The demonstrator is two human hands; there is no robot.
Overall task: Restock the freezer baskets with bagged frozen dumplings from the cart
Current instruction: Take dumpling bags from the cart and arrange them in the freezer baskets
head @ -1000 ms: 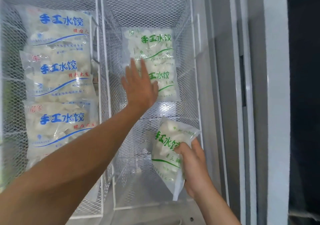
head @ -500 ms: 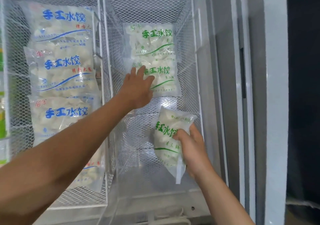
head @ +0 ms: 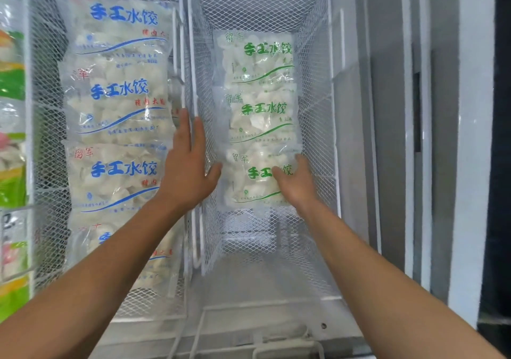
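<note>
In basket [head: 329, 109], right hand [head: 297, 184] on bag [head: 249, 176]

right basket [head: 330, 126] near end free, left basket [head: 181, 62] full

Bright even light, soft blur, plastic glare

In front of me are two white wire baskets side by side. The right basket [head: 329, 54] holds three dumpling bags with green print [head: 260, 115], lying in a row. The left basket [head: 41, 165] holds a row of bags with blue print [head: 119, 96], overlapping.
</note>
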